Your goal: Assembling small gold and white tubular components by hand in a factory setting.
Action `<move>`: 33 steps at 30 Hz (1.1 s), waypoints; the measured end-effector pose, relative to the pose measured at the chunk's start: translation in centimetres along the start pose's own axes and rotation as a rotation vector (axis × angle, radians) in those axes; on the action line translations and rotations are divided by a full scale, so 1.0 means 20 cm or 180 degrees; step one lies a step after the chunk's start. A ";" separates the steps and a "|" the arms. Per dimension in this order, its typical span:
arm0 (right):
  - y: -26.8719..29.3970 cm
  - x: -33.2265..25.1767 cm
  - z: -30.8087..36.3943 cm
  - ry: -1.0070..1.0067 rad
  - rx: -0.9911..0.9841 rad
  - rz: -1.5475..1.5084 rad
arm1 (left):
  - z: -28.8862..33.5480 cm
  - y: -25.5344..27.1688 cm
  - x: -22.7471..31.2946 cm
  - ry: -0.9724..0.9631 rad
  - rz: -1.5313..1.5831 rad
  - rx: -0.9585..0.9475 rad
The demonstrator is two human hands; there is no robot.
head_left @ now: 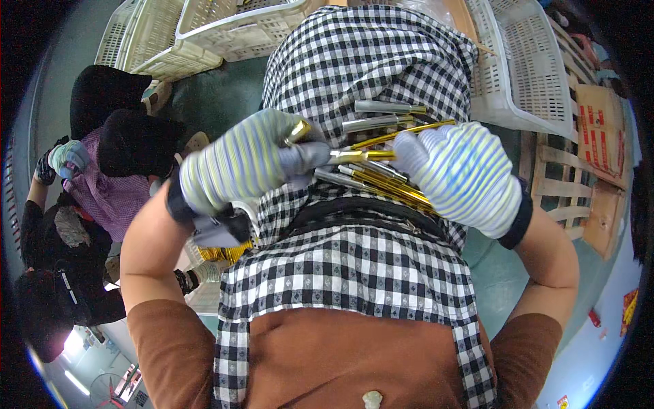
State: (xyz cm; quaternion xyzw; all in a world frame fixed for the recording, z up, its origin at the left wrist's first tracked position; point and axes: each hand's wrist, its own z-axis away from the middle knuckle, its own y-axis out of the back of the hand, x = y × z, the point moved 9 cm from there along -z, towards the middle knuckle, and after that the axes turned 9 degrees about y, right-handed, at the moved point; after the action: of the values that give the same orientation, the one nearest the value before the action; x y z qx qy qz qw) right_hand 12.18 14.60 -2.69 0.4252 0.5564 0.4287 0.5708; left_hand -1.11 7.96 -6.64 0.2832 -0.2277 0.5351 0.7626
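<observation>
My left hand (238,160), in a striped knit glove, is closed with thumb and fingers pinching the silver end of a thin metal tube (371,156). A short gold tube end (298,131) also sticks up between its fingers. My right hand (466,178), gloved alike, curls round the gold end of the same tube, which spans the gap between both hands. On my lap, over a black-and-white checked apron (354,259), lie silver tubes with gold ends (388,107) and a bundle of slim gold rods (402,194), partly hidden by my right hand.
White plastic crates stand ahead on the left (245,31) and right (535,75). A wooden pallet (565,177) and a cardboard box (603,133) are at the far right. Beside my left elbow is a container with gold pieces (225,253). A co-worker (75,225) in dark clothes sits at left.
</observation>
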 end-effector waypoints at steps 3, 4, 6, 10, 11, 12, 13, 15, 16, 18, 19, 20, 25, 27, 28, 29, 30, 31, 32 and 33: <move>0.00 0.03 0.00 -0.0045 -0.0021 0.0126 | 0.00 0.01 -0.04 0.0269 0.0128 0.0025; -0.03 0.08 0.02 -0.0361 -0.0004 -0.0479 | 0.01 0.06 0.04 -0.0934 -0.0244 0.0727; -0.04 0.10 0.05 -0.0427 0.0219 -0.1005 | 0.17 0.08 0.23 -0.2412 -0.1584 0.1795; -0.08 0.09 0.06 -0.0591 0.0022 -0.2675 | 0.29 0.05 0.28 -0.3053 -0.2606 0.2136; -0.10 0.07 0.07 -0.0645 -0.0123 -0.2905 | 0.29 0.04 0.29 -0.3058 -0.2612 0.2136; -0.04 0.06 0.03 -0.0108 0.0534 -0.2121 | 0.23 0.08 0.25 -0.2431 -0.1610 0.1758; -0.04 0.06 0.05 -0.0107 0.0535 -0.2109 | 0.15 0.11 0.17 -0.1784 -0.0630 0.1358; 0.00 0.05 0.06 -0.0092 0.0144 0.0405 | -0.05 0.07 -0.07 -0.0332 0.0290 0.0329; 0.02 0.01 0.05 0.0209 0.0472 0.0709 | -0.04 0.08 -0.06 -0.0396 0.0164 0.0452; -0.01 0.06 0.06 -0.0084 0.0518 0.0310 | 0.00 0.12 -0.05 -0.0770 0.0091 0.1047; -0.02 0.10 0.08 -0.0377 0.0549 -0.0104 | -0.01 0.10 -0.06 -0.0781 0.0097 0.1044; 0.00 0.10 0.08 -0.0423 0.0739 -0.0302 | 0.06 0.13 0.03 -0.1539 0.0128 0.1669; -0.08 0.12 0.10 -0.0283 0.1266 -0.2079 | 0.19 0.17 0.13 -0.1963 -0.0492 0.2158; 0.01 0.08 0.10 -0.0383 0.0917 0.0008 | 0.09 0.17 0.04 -0.1523 -0.0087 0.1664; 0.05 0.06 0.10 -0.0091 0.1014 0.0366 | 0.02 0.15 -0.06 -0.0760 0.0355 0.1203; 0.06 0.06 0.10 -0.0073 0.1012 0.0357 | -0.02 0.09 -0.16 0.0002 0.0788 0.0729; 0.03 0.07 0.11 -0.0186 0.0753 0.0156 | -0.02 0.08 -0.16 -0.0001 0.0777 0.0726; -0.01 0.08 0.11 -0.0297 0.0493 -0.0048 | -0.01 0.10 -0.14 -0.0194 0.0779 0.0949; 0.00 0.07 0.11 -0.0202 0.0956 0.0170 | 0.00 0.11 -0.13 -0.0387 0.0782 0.1172; -0.02 0.07 0.11 -0.0201 0.0953 0.0171 | -0.02 0.06 -0.13 -0.0387 0.0786 0.1172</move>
State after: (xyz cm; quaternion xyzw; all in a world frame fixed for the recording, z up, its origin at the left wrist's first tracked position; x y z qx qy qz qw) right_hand 14.42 15.90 -3.35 0.5335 0.5844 0.3425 0.5066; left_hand -3.08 6.78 -8.46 0.4193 -0.2047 0.6388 0.6117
